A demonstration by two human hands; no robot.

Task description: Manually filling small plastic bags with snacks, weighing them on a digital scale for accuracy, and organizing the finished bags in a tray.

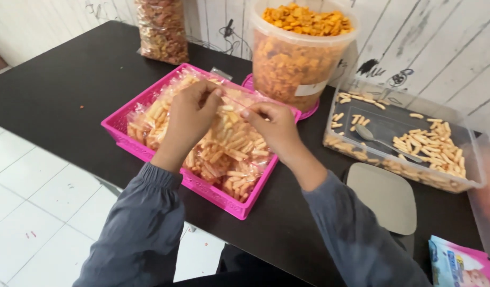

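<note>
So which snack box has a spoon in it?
The clear rectangular tub on the right: a metal spoon lies among its pale stick snacks. The pink basket and the tall round tub show no spoon.

The pink packet point(460, 264) and tall snack bag point(161, 29) are cut off.

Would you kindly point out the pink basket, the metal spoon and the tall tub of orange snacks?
pink basket point(129, 142): head view, on its near left rim.
metal spoon point(366, 133): head view, on its bowl, inside the clear box.
tall tub of orange snacks point(287, 69): head view, on its front wall.
</note>
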